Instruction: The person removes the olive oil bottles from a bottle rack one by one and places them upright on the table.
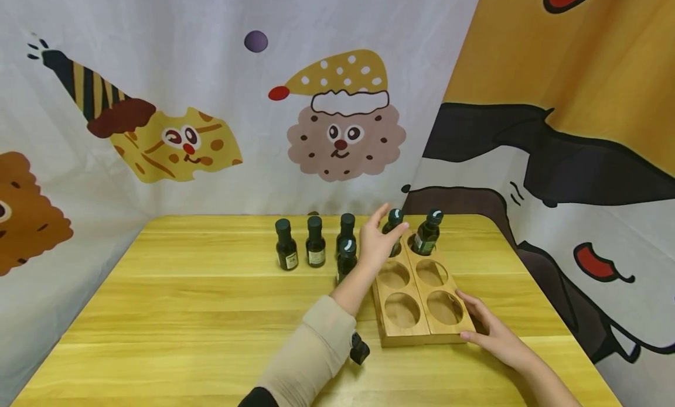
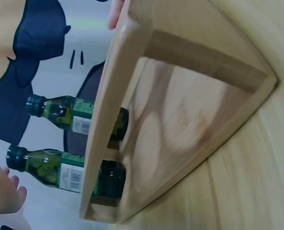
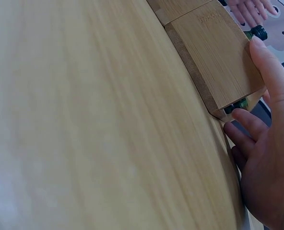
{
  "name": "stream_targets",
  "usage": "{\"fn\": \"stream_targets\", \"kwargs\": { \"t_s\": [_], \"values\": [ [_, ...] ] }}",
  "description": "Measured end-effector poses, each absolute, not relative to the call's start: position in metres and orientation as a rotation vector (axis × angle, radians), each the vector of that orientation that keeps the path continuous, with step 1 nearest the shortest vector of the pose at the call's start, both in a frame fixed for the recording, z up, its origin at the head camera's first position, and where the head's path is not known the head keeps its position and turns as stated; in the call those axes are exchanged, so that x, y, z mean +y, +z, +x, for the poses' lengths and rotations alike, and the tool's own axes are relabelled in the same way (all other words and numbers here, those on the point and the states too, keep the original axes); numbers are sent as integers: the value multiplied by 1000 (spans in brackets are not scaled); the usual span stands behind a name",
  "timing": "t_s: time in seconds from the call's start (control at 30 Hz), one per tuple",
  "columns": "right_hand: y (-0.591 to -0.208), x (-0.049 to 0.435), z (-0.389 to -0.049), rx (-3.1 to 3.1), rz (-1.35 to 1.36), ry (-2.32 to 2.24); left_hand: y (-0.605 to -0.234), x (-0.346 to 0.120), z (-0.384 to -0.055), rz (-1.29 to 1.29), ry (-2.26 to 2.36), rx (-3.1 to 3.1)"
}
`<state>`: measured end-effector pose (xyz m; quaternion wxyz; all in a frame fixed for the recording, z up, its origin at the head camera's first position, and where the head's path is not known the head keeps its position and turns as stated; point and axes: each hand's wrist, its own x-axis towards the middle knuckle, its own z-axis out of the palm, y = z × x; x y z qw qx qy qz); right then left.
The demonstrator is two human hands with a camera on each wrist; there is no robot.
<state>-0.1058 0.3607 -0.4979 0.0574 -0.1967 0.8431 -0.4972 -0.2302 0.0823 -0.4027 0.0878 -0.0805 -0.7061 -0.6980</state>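
Observation:
A light wooden bottle holder [image 1: 405, 340] with two rows of round holes stands at the right of the table. Two small dark green bottles sit upright in its far holes, a left one [image 1: 394, 217] and a right one [image 1: 428, 233]. My left hand [image 1: 375, 241] is beside the left bottle's neck, thumb and fingers spread; the left wrist view shows a gap between this hand and the bottle cap [image 2: 17, 157]. With my right hand [image 1: 493, 332] I grip the holder's near right corner, thumb [image 3: 271, 67] on one side and fingers on another.
Several similar bottles stand on the table left of the holder, among them a far left one [image 1: 286, 246], its neighbour [image 1: 315, 243] and one near my left forearm [image 1: 345, 260]. A printed curtain [image 1: 211, 61] hangs behind the wooden table [image 1: 184, 331].

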Motion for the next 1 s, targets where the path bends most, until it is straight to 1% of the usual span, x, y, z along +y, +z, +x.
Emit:
{"fn": "stream_targets", "kwargs": {
  "t_s": [0.53,1.0],
  "values": [
    [-501,362,-105,2560,-589,-1512,-420,102,-248,-134,-2070,-2047],
    [-500,361,-106,2578,-597,-1495,-419,105,-250,-86,-2007,-2086]
  ]
}}
